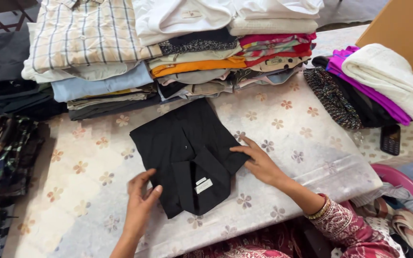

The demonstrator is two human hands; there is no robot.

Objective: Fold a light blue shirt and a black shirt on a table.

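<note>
The folded black shirt [187,153] lies near the centre of the table cover [302,143], a pale cloth printed with small flowers. The collar end of the shirt points toward 6 o'clock, nearest the person.

Left hand [141,200]: positioned at 7 o'clock of the shirt, at its near left corner. The fingers are loosely curled, with the thumb set apart from them. The fingertips meet the shirt's edge; whether they pinch the fabric cannot be told.

Right hand [260,162]: positioned at 3 o'clock of the shirt. The hand lies flat, palm down, fingers extended and slightly spread. The fingertips touch the shirt's right edge. Gold bangles [319,210] sit on the wrist, above a patterned maroon sleeve [345,227].

Shirt condition: folded into a compact rectangle, turned slightly clockwise against the table edge. The fabric is plain black. One small pale button shows near the middle. A white label [203,185] sits inside the collar.

Surroundings: stacks of folded clothes [168,52] stand at 12 o'clock of the shirt. A second pile with a white towel [393,79] on top lies at 2 o'clock. A dark phone [390,139] rests at 3 o'clock, well apart.
</note>
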